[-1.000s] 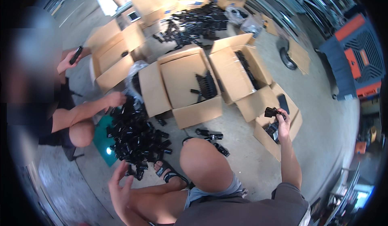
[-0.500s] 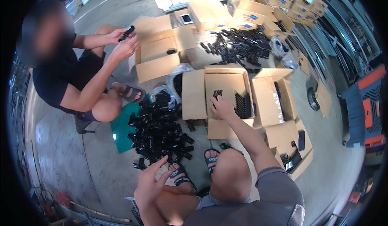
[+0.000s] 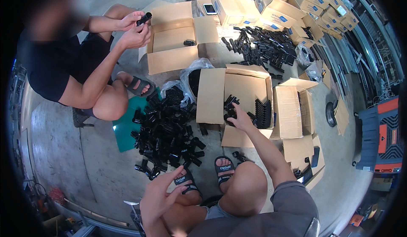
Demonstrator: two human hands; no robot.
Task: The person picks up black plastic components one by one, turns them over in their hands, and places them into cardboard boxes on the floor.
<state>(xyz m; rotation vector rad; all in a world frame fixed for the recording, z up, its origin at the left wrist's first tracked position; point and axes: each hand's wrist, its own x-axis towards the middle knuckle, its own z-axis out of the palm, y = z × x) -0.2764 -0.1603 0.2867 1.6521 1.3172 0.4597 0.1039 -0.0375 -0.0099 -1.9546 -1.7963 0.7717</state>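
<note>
My right hand point(image 3: 241, 117) is over the left part of an open cardboard box point(image 3: 241, 88), thumb and forefinger spread apart. Black tubular fittings point(image 3: 231, 101) lie right at its fingertips. Farther right in that box, more black parts stand in a neat row point(image 3: 263, 113). My left hand point(image 3: 163, 194) hovers above my lap, fingers stretched and nothing in it. Ahead of it a large heap of glossy black pipe fittings point(image 3: 165, 131) covers part of a green sheet point(image 3: 123, 129) on the floor.
Across at the left, a seated person holds a black fitting point(image 3: 144, 19) beside another open box point(image 3: 169, 61). A second pile of black parts point(image 3: 265, 46) lies beyond. More cartons point(image 3: 292, 109) stand at the right, near a grey-orange tool cart point(image 3: 379, 135).
My right hand's fingers have spread apart from the black part they were on, and the hand sits lower in the box. The view has shifted slightly. My left hand stays over my lap.
</note>
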